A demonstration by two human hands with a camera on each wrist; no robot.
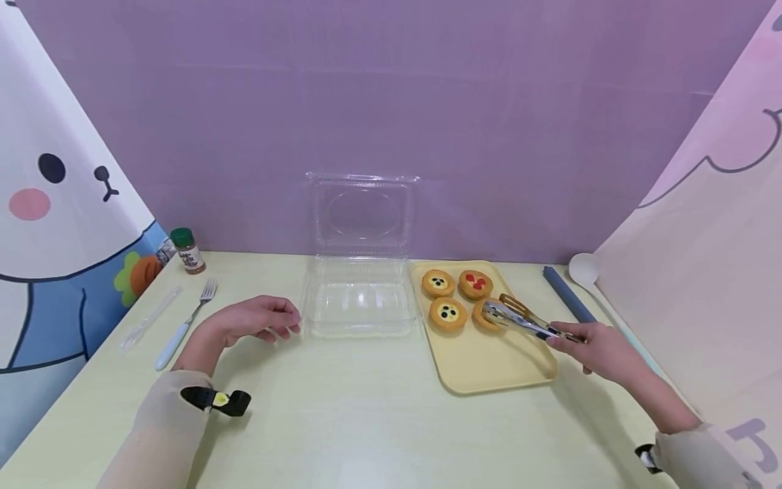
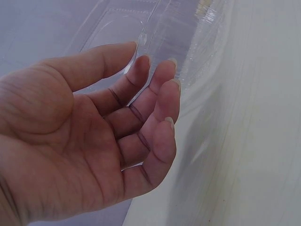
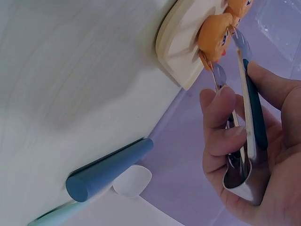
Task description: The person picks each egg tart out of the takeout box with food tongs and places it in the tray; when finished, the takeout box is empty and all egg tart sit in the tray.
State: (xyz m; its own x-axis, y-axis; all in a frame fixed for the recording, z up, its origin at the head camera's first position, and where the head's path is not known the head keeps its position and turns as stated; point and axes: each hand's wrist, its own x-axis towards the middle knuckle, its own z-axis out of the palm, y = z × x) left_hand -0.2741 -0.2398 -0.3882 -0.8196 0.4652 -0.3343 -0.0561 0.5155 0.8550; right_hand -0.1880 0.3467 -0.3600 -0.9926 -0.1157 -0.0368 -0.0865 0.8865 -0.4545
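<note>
Purple backdrop panels stand behind a pale yellow tabletop [image 1: 366,407], seen from the head camera. On it a clear plastic clamshell box [image 1: 360,295] lies open, lid upright against the backdrop, just beside a yellow tray [image 1: 489,360] bearing four small tarts. The right hand [image 1: 601,350] grips metal tongs [image 1: 525,319] whose tips close around the tart [image 1: 485,318] at the tray's near right. The left hand [image 1: 253,319] rests on the tabletop just left of the box, its fingers relaxed and holding nothing. A fork [image 1: 183,322] and a spice jar [image 1: 188,250] lie farther left; a blue roll [image 1: 568,295] and a white spoon [image 1: 583,269] lie right of the tray. From the left wrist, the palm faces up, fingers [image 2: 160,108] loosely bent near the box's clear wall [image 2: 197,42]. From the right wrist, fingers [image 3: 221,127] and thumb squeeze the tongs' [image 3: 244,132] arms, pinching the tart [image 3: 216,33] at the tray's edge [image 3: 178,52].
</note>
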